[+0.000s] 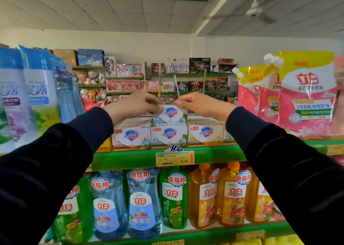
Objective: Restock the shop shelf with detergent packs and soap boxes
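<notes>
Head view. A Safeguard soap box [170, 113] is gripped at its two upper corners: left hand [133, 104] clamped on the left corner, right hand [202, 103] clamped on the right. The box stands on its long edge, long axis running left to right, printed shield face toward the camera. It sits on top of the middle box of a front row of Safeguard boxes [168, 136], and appears to touch it. That row rests on the green top shelf [130, 158], above a yellow price tag [175, 158]. Pink Liby detergent pouches [305, 94] stand upright at the right of the same shelf; blue-topped packs [28, 94] stand at the left. Dish-liquid bottles [173, 196] fill the shelf below. Behind, a wall rack holds boxed toys [167, 77]. White panelled ceiling with a ceiling fan [254, 11]
</notes>
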Tool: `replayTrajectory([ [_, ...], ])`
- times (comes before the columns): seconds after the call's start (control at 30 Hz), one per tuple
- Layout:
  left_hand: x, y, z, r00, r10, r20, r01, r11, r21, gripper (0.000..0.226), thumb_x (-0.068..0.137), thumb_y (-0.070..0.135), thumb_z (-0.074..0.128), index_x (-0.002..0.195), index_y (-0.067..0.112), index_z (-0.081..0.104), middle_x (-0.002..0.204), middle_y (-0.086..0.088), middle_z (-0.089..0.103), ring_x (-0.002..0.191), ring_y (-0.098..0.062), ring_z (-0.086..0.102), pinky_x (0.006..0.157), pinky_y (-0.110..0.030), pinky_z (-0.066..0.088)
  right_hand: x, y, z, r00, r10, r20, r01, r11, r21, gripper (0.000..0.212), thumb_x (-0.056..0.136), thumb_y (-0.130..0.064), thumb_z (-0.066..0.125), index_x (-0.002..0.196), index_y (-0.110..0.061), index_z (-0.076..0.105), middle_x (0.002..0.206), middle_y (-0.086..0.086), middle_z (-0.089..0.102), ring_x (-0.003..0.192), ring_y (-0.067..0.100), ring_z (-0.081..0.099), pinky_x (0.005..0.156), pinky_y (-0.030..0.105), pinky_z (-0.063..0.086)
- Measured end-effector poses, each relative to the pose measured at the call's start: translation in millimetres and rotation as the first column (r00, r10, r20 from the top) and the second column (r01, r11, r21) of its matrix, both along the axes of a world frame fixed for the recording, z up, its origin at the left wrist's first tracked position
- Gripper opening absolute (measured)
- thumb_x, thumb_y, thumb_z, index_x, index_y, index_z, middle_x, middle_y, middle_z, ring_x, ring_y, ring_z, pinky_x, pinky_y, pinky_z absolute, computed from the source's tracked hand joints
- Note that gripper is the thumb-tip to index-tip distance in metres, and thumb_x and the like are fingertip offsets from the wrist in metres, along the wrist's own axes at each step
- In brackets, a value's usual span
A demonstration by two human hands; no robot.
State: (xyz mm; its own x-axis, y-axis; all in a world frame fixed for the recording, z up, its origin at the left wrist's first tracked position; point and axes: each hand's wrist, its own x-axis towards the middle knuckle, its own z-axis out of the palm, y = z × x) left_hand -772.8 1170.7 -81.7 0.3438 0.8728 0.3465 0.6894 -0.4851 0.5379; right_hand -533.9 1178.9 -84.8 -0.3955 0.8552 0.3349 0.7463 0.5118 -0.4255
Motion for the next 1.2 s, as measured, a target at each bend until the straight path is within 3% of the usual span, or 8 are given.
replayTrajectory([
  [0.07,-3,0,-3,0.999,-0.006,-0.047,0.004,0.999,-0.039,0.033,0.09,0.04,0.074,0.12,0.026,0.072,0.116,0.009,0.071,0.105,-0.008,0.065,0.092,-0.027,0.048,1,1,-4,1.0,0.015,0.012,-0.015,0.999,-0.032,0.041,0.104,-0.046,0.049,0.128,-0.02,0.069,0.128,0.001,0.07,0.11,0.01,0.064,0.079,0.015,0.042],
  [0.17,-7,0,-4,0.993,0.001,-0.115,-0.008,0.998,-0.055,0.032,0.09,0.041,0.073,0.12,0.028,0.072,0.123,0.008,0.068,0.116,-0.015,0.061,0.11,-0.043,0.042,-2,1,-9,0.999,0.034,0.024,-0.033,0.998,-0.057,0.038,0.103,-0.047,0.051,0.131,-0.027,0.067,0.114,-0.017,0.066,0.099,-0.006,0.056,0.075,0.013,0.037],
  [0.27,-9,0,-3,0.987,-0.002,-0.161,-0.015,0.994,-0.105,0.031,0.091,0.042,0.071,0.12,0.03,0.072,0.124,0.011,0.066,0.118,-0.014,0.058,0.111,-0.041,0.039,-5,1,-11,0.999,0.031,0.036,-0.029,0.997,-0.07,0.037,0.103,-0.047,0.051,0.133,-0.03,0.066,0.107,-0.028,0.059,0.097,-0.012,0.051,0.076,0.012,0.035],
  [0.5,0,-6,-10,0.932,0.016,-0.363,-0.05,0.995,-0.084,0.039,0.103,0.044,0.053,0.137,0.027,0.064,0.147,0.005,0.055,0.134,-0.021,0.05,0.115,-0.036,0.032,-8,-8,-21,0.976,0.013,0.215,0.007,0.996,-0.092,0.045,0.106,-0.05,0.042,0.139,-0.028,0.061,0.132,-0.014,0.063,0.105,0.007,0.057,0.092,0.029,0.039],
  [0.7,-3,-10,-14,0.871,0.05,-0.489,-0.022,0.998,0.063,0.047,0.109,0.003,0.039,0.153,0.016,0.044,0.161,-0.003,0.042,0.146,-0.022,0.04,0.119,-0.033,0.028,-5,-16,-14,0.999,-0.031,0.028,0.032,0.998,-0.045,0.052,0.108,-0.05,0.032,0.119,-0.018,0.073,0.119,-0.007,0.072,0.105,0.005,0.063,0.097,0.029,0.046],
  [0.9,-4,-15,-20,0.906,0.011,-0.423,0.012,0.999,0.052,0.049,0.11,0.036,0.036,0.156,0.018,0.04,0.164,-0.002,0.037,0.148,-0.021,0.035,0.117,-0.03,0.024,-3,-23,-18,0.985,-0.098,0.143,0.088,0.994,0.071,0.056,0.106,-0.055,0.035,0.121,-0.018,0.074,0.137,0.005,0.066,0.117,0.022,0.064,0.098,0.036,0.047],
  [1.0,-7,-22,-18,0.982,0.036,-0.185,-0.015,0.993,0.113,0.065,0.101,0.054,0.049,0.159,0.029,0.031,0.164,0.002,0.035,0.148,-0.02,0.035,0.11,-0.03,0.026,-4,-35,-20,0.996,-0.09,-0.015,0.091,0.982,0.166,0.047,0.105,-0.049,0.043,0.127,-0.017,0.069,0.127,0.001,0.07,0.104,0.015,0.065,0.096,0.037,0.051],
  [1.2,-15,-69,-15,0.979,0.009,0.206,-0.06,0.968,0.242,0.068,0.09,0.043,0.072,0.15,0.036,0.042,0.14,0.007,0.057,0.128,-0.012,0.053,0.111,-0.037,0.039,-8,-86,-19,0.933,0.018,-0.36,0.107,0.94,0.325,0.027,0.102,-0.027,0.059,0.127,-0.022,0.068,0.118,-0.003,0.071,0.109,0.011,0.065,0.097,0.03,0.053],
])
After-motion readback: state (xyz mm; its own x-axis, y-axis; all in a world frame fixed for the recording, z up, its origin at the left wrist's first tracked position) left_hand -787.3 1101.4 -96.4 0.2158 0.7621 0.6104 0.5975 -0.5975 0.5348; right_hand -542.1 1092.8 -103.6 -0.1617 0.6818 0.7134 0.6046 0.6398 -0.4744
